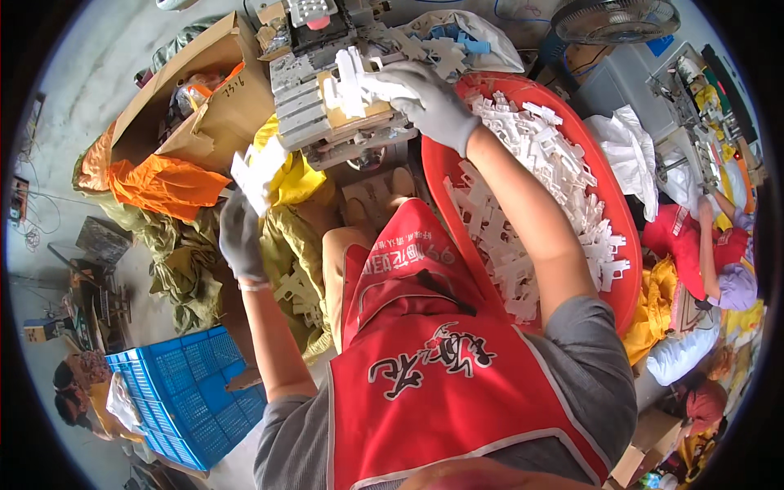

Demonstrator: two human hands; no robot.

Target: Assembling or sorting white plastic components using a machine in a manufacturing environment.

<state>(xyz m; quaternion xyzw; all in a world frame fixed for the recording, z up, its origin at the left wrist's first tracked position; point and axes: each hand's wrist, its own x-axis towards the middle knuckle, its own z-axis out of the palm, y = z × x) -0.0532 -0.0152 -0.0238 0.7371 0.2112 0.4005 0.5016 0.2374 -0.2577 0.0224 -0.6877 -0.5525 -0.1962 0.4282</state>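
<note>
My left hand (239, 238), in a grey glove, is closed on a white plastic toy gun part (260, 173) beside the yellow bag. The piece is overexposed, so its outline is hard to read. My right hand (430, 100), also gloved in grey, reaches to the machine. Its fingers are closed at the grip end of another white toy gun part (349, 84), which lies on a tan plate (359, 113) on the grey metal machine bed (300, 108). Fingertip contact there is partly hidden by the glove.
A red tub (627, 282) heaped with white toy gun parts stands at my right. On the left are a cardboard box (214, 121), an orange bag (163, 184), olive sacks (186, 282) and a blue crate (189, 400). A fan (614, 20) and another person's red clothing (682, 241) appear to the right.
</note>
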